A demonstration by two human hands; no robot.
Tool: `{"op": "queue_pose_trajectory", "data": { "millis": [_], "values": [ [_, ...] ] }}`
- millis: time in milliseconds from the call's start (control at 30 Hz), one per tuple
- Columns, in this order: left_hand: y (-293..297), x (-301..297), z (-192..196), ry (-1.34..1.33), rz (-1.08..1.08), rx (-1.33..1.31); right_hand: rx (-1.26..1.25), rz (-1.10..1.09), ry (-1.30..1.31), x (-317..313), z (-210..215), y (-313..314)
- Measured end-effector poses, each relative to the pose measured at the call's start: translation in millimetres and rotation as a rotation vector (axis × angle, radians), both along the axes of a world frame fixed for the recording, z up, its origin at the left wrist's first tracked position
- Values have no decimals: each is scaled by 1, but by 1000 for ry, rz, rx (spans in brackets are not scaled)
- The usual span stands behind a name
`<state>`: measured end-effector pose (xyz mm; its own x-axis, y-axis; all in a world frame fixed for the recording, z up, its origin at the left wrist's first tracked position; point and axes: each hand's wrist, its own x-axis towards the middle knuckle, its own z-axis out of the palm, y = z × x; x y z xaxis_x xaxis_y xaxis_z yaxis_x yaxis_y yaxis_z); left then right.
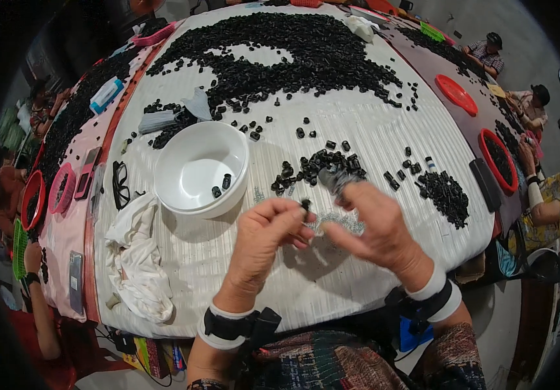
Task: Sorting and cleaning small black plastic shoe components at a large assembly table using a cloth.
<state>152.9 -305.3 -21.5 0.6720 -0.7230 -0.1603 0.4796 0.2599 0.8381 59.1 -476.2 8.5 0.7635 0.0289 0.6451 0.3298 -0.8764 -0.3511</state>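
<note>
In front of me my left hand point(263, 231) is closed, pinching a small black plastic part point(305, 204) between thumb and fingertips. Just to its right is my right hand point(380, 224), its thumb stretched away from the fingers. Something grey covers those fingertips, which are blurred; I make out nothing held. Under and between the hands lies a heap of small silvery metal pieces point(341, 223), perhaps springs. Beyond the fingers sits a loose pile of black parts point(315, 165), partly hidden by my right hand. Left of my hands stands a white bowl point(182, 203) with a few black parts inside.
A huge heap of black parts point(280, 58) covers the far table. Another pile point(445, 198) lies right, near a black case point(484, 185). At left are glasses point(120, 185), a white cloth point(140, 266) and a phone point(76, 283). Other people sit at tables on both sides.
</note>
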Motion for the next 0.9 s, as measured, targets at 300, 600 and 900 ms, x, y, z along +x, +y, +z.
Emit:
{"op": "queue_pose_trajectory", "data": {
  "millis": [300,600,900],
  "values": [
    [23,34,14,-86,489,-179,118,-213,216,-14,-18,-46],
    [29,42,16,6,585,-224,96,-219,291,5,-39,-42],
    [29,34,11,-70,442,-203,-141,-274,221,28,-40,-25]
  ]
}}
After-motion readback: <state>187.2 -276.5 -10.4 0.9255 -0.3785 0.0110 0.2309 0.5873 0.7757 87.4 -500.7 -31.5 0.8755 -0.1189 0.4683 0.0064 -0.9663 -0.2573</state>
